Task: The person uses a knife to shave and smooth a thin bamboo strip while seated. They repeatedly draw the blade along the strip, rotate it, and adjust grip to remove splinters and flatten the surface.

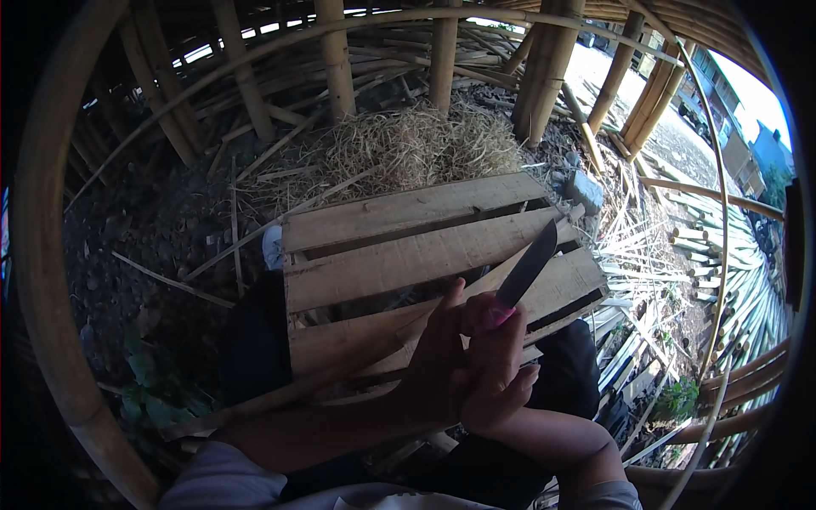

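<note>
A knife (529, 265) with a broad dark blade and something pink at its handle points up and to the right. My right hand (497, 361) is closed around the handle. Against it, at the left, rests my left hand (438, 344), with one finger raised and apart. Its other fingers are partly hidden behind my right hand. A long flat bamboo strip (340, 374) runs slantwise under my left forearm and behind the hands; whether the left hand touches it cannot be told. Below lies a slatted wooden crate (408, 255) with gaps between its boards.
Beyond the crate lies a heap of pale shavings (416, 149) among upright bamboo posts (336, 68). Cut bamboo poles (731, 272) are stacked at right, near a grey block (585, 191). A curved pole (51, 255) frames the left, with leafy plants (157, 382) nearby.
</note>
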Tool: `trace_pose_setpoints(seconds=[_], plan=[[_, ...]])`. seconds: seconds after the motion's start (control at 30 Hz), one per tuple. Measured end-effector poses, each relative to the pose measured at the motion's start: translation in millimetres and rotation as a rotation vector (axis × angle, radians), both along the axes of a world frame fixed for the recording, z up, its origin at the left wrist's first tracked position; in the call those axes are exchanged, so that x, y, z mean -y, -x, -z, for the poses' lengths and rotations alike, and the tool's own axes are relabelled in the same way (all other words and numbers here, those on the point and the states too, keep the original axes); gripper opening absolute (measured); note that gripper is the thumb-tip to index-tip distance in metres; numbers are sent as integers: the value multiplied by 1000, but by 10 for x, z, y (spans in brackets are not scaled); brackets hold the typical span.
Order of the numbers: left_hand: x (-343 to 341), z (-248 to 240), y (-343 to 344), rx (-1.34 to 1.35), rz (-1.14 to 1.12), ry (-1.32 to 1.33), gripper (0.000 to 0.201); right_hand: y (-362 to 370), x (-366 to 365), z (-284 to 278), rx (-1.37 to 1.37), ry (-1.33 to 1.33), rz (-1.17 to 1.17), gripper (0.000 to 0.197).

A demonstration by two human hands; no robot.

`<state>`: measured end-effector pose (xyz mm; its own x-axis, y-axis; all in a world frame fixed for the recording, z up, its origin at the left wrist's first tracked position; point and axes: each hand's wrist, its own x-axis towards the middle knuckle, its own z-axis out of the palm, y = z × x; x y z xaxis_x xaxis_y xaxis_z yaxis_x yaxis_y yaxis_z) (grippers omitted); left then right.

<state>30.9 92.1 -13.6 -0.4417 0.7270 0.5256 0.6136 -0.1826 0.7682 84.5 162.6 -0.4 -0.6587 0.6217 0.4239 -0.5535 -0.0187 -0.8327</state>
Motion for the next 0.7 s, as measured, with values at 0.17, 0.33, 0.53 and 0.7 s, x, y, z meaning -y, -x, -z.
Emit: trace_pose_setpoints(seconds=[0.17, 0.33, 0.53, 0.7], plan=[[39, 66, 170, -145, -82, 154, 88, 120, -133, 93, -29, -84, -3, 87], [-7, -460, 376, -366, -327, 6, 27, 485, -608, 178, -83, -14, 103, 57], [-487, -1162, 831, -750, -442, -331, 42, 552, -975, 186, -3, 64, 271, 45], [-588, -497, 2410, -692, -970, 318, 54, 620, -1007, 114, -10, 28, 284, 38]])
